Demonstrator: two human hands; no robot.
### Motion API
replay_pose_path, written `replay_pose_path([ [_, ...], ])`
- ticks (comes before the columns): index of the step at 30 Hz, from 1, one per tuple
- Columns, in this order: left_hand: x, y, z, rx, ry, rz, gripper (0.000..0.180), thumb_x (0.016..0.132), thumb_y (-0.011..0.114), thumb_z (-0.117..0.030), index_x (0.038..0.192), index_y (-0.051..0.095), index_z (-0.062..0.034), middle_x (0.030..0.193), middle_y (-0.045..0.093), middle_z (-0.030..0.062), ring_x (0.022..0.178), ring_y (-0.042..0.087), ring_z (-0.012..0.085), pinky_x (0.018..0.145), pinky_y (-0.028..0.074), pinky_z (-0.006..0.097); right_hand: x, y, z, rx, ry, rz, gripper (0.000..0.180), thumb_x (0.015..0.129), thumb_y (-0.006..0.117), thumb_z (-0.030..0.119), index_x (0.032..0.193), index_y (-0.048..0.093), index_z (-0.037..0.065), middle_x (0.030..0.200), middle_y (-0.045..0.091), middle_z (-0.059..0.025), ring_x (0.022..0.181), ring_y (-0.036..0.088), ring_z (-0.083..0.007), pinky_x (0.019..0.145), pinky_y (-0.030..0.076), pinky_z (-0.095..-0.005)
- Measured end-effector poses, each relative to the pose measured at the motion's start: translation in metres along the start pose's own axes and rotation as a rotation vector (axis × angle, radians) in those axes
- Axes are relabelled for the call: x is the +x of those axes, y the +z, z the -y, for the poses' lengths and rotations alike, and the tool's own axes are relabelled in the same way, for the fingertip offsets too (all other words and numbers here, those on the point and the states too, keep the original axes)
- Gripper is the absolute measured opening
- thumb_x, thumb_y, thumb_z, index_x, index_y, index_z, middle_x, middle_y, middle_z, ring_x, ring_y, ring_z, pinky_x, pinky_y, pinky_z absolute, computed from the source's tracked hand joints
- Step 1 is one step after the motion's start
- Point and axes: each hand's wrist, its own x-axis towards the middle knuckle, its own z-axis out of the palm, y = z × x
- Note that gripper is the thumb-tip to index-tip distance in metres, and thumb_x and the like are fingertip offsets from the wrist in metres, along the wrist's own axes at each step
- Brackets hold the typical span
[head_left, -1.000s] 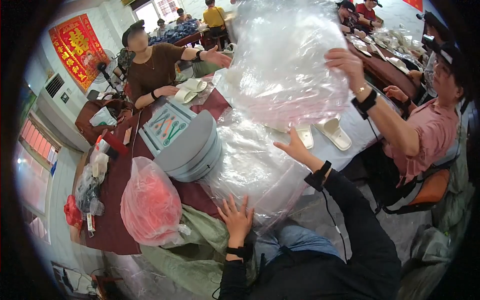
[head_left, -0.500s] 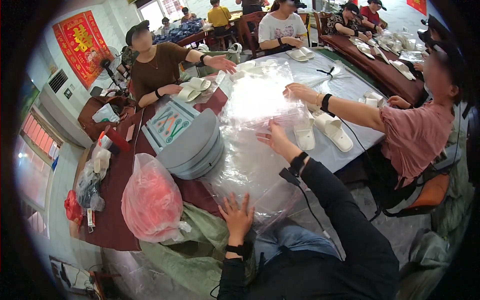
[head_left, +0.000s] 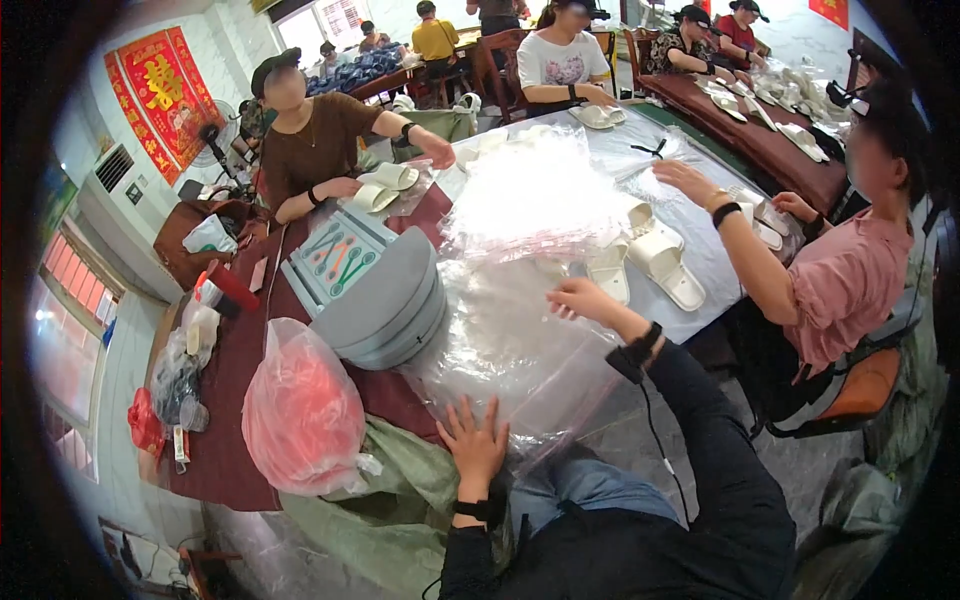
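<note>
Spread L hand (head_left: 477, 450) on clear flat plastic bags (head_left: 505, 345); curled R hand (head_left: 592, 303), couldn't confirm grip. Looked light, slippery; prob. edge-pinchable.

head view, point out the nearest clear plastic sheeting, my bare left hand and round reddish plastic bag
Nearest clear plastic sheeting (head_left: 515, 350): head view, middle of upper surface.
Your bare left hand (head_left: 474, 449): head view, back of hand.
Round reddish plastic bag (head_left: 303, 412): head view, bulging side.

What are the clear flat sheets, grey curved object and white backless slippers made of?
Clear flat sheets: likely thin plastic film, glossy; wrinkles catch glare.
Grey curved object: probably rigid plastic, satin; smooth, evenly coloured.
White backless slippers: perhaps foam or rubber, matte; thick uniform soles.
</note>
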Motion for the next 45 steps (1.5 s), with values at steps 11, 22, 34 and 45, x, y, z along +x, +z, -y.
replay_pose_path([
  [11, -0.001, -0.006, 0.000, 0.004, -0.005, 0.010, 0.052, 0.087, 0.049, -0.045, 0.136, 0.039, -0.0315, 0.145, 0.024, 0.0178, 0.130, 0.023, 0.0434, 0.103, 0.014, 0.062, 0.021, -0.061, 0.029, 0.325, -0.256, -0.625, 0.083, 0.086, 0.053, 0.049, 0.144, 0.010, 0.008, 0.145, 0.022, -0.0140, 0.126, 0.032, -0.0329, 0.097, 0.037, -0.0379],
  [22, 0.001, -0.003, -0.003, 0.022, 0.017, -0.030, 0.053, 0.086, 0.051, -0.044, 0.136, 0.039, -0.0316, 0.143, 0.027, 0.0179, 0.129, 0.026, 0.0438, 0.100, 0.018, 0.064, 0.096, -0.010, 0.048, 0.420, -0.058, -0.563, 0.063, 0.089, 0.047, 0.019, 0.145, 0.018, 0.011, 0.126, 0.044, -0.0139, 0.097, 0.051, -0.0203, 0.079, 0.044, -0.0281],
  [34, 0.004, -0.002, -0.007, 0.039, 0.022, -0.001, 0.051, 0.087, 0.049, -0.047, 0.135, 0.040, -0.0321, 0.143, 0.028, 0.0180, 0.129, 0.027, 0.0434, 0.101, 0.017, 0.063, 0.077, -0.022, 0.038, 0.381, -0.154, -0.241, 0.059, 0.085, 0.057, 0.021, 0.139, 0.034, 0.014, 0.093, 0.060, -0.0059, 0.086, 0.053, -0.0126, 0.073, 0.046, -0.0273],
  [45, 0.005, -0.002, -0.005, 0.036, 0.005, 0.023, 0.052, 0.089, 0.045, -0.048, 0.138, 0.035, -0.0342, 0.145, 0.025, 0.0187, 0.130, 0.024, 0.0435, 0.103, 0.013, 0.062, 0.031, -0.074, -0.069, -0.719, 0.220, -0.943, 0.033, 0.074, 0.059, 0.028, 0.106, 0.067, 0.034, 0.146, 0.017, -0.0215, 0.133, 0.017, -0.0412, 0.107, 0.019, -0.0516],
])
